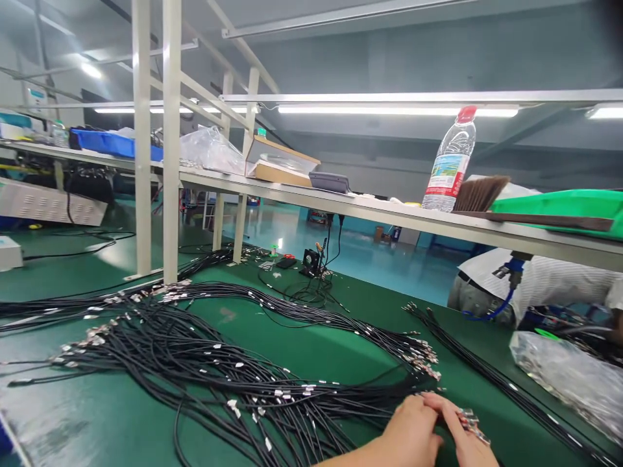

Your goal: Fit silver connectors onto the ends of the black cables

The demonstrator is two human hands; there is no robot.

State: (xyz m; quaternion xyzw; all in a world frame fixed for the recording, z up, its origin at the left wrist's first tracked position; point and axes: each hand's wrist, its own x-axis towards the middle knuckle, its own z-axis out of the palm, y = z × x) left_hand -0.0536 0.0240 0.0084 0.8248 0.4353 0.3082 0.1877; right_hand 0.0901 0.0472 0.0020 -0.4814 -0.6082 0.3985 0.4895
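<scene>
On the far left of the green tabletop (316, 353), a vented white panel (53, 202) leans at a slant, and a blue tray (109, 143) sits on the shelf (379, 206) above. Come right, past the pale post (171, 143), and here's the main pile of black cables (204, 370), fanning loose at its left end, tagged with white labels, running along the table straight to you! Behind it lies a second bundle (292, 311), its tips resting just beyond your hands.

Now the action: your left hand (411, 418) is bent over the pile's right end, fingers curled, and your right hand (460, 425) crowds in against it, metal connectors (473, 425) poking out past its fingers. How tight is either grip? You hide the fingertips, so I can't tell whether they're closed on the cables. It looks like the gathering of ends, and that calls for drawing those tips level without dragging the pile.

Further right, a third bundle (511, 386) runs off toward the corner beside a clear plastic bag (564, 370), with a bottle (446, 172) up on the shelf.
</scene>
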